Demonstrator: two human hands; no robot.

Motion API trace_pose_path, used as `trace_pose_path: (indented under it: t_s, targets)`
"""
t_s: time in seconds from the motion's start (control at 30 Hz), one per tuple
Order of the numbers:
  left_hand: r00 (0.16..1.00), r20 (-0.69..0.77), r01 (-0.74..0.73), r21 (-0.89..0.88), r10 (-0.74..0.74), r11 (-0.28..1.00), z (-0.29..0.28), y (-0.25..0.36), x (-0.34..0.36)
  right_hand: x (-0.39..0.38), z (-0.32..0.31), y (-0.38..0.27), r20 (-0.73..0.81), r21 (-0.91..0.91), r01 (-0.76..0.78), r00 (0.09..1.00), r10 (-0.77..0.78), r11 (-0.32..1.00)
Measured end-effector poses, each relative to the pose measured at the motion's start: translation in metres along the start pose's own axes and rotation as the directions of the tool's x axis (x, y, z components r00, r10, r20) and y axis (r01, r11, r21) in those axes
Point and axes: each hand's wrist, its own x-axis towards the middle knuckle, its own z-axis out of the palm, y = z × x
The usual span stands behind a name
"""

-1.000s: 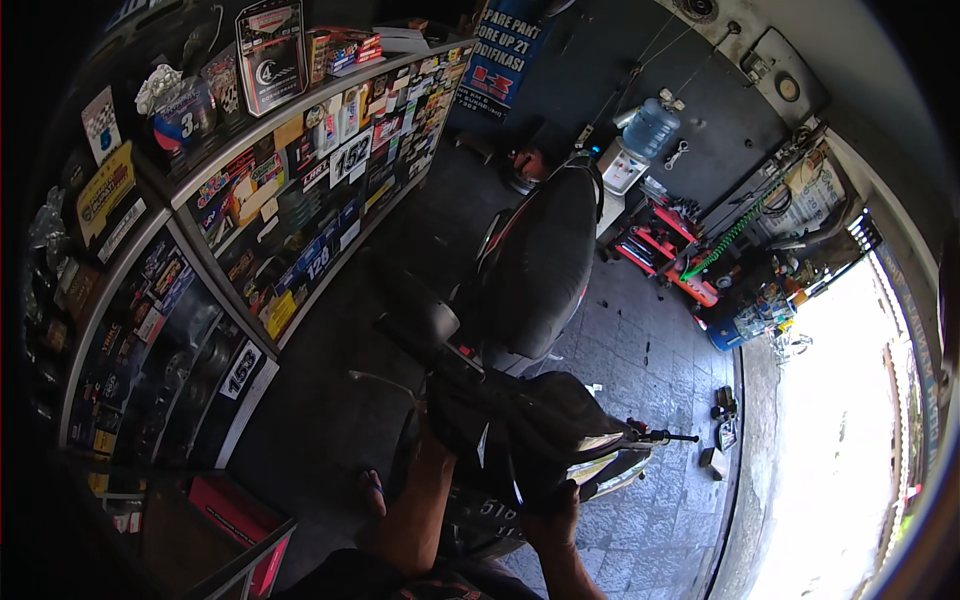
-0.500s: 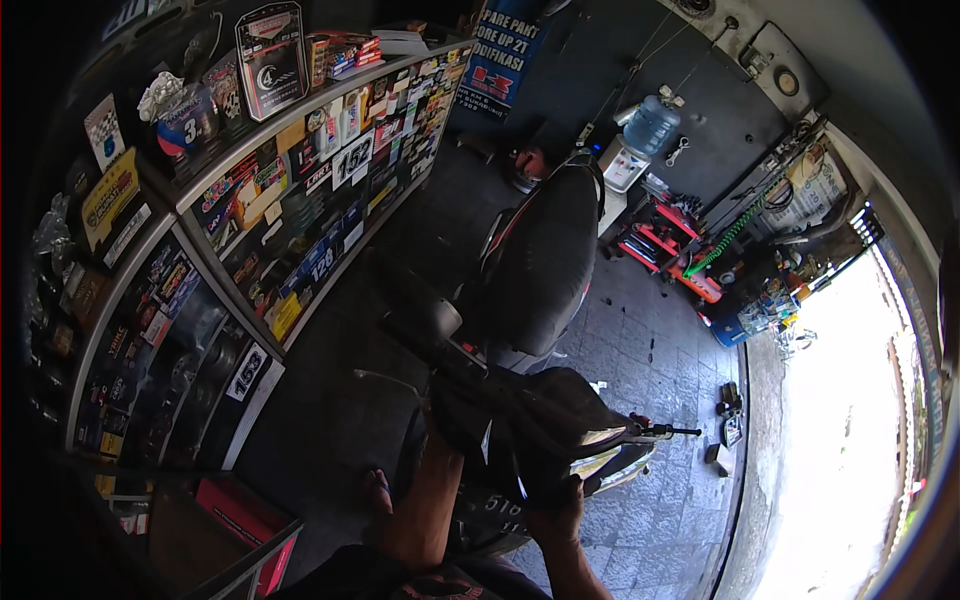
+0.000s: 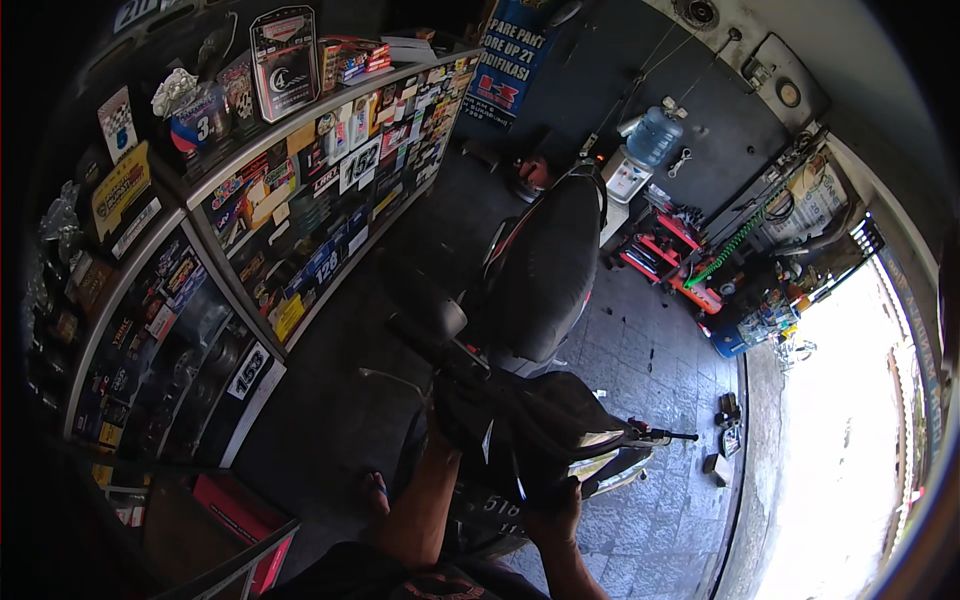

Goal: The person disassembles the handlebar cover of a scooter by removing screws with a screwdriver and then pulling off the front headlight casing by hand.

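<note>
In front of me stands a motorcycle with a long black seat (image 3: 550,260). Its dark front cowl (image 3: 540,410), with a headlight (image 3: 598,455) on the right side, is between my arms. My right hand (image 3: 556,508) holds the cowl's lower edge, the thumb against the front and the other fingers mostly hidden. My left hand (image 3: 440,432) reaches behind the cowl's left side, so its fingers cannot be seen. A handlebar grip with a lever (image 3: 392,376) sticks out to the left, and another grip (image 3: 668,434) to the right. A number plate (image 3: 500,510) sits below the cowl.
Glass display cabinets (image 3: 330,215) full of packaged parts line the left. At the back are a water dispenser (image 3: 632,172) and a red tool trolley (image 3: 660,245). Loose parts (image 3: 722,465) lie on the tiled floor near the bright doorway at right. A person's foot (image 3: 377,492) shows lower left.
The view has shifted slightly, so the background sits a little lower. Both hands stay at the same places on the cowl.
</note>
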Motion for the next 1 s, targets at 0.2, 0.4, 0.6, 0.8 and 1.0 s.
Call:
trace_pose_path:
  t_s: [0.2, 0.4, 0.6, 0.8, 1.0]
  targets:
    - [0.976, 0.145, 0.216, -0.52, -0.163, 0.826, -0.039, -0.015, -0.002, -0.001, 0.005, -0.003, 0.01, 0.038, -0.058, 0.998, 0.058, 0.998]
    - [0.946, 0.128, -0.296, 0.724, 0.299, 0.623, -0.025, -0.019, 0.0, -0.005, 0.021, -0.008, 0.08, 0.009, -0.037, 0.996, 0.037, 0.999]
    - [0.995, 0.029, -0.095, 0.11, 0.093, 0.989, 0.024, 0.009, -0.008, -0.006, 0.014, -0.009, 0.07, 0.071, -0.053, 0.996, 0.048, 0.996]
    - [1.0, -0.011, -0.012, 0.229, 0.015, 0.973, -0.028, -0.005, -0.008, -0.007, 0.023, -0.008, 0.044, -0.015, -0.073, 0.996, 0.074, 0.997]
    - [0.991, -0.046, 0.12, -0.115, -0.126, 0.986, -0.01, -0.006, -0.008, -0.007, 0.017, -0.013, 0.105, 0.0, -0.07, 0.992, 0.069, 0.998]
